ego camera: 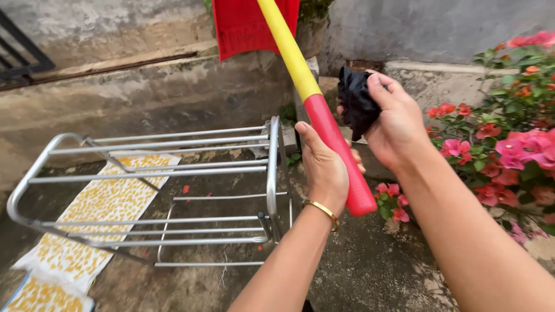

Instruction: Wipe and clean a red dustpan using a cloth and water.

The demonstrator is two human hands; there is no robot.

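while the left hand (325,167) grips the red-and-yellow pole (315,104) slanting up-left, the right hand (396,118), fingers clenched around a black cloth (355,101), sits just right of it.

Both arms reach forward; left hand (324,167) fingers curled in a grip, right hand (396,121) fingers clenched.

rack (156,196) left | flowers (509,150) right | pole (324,115) between
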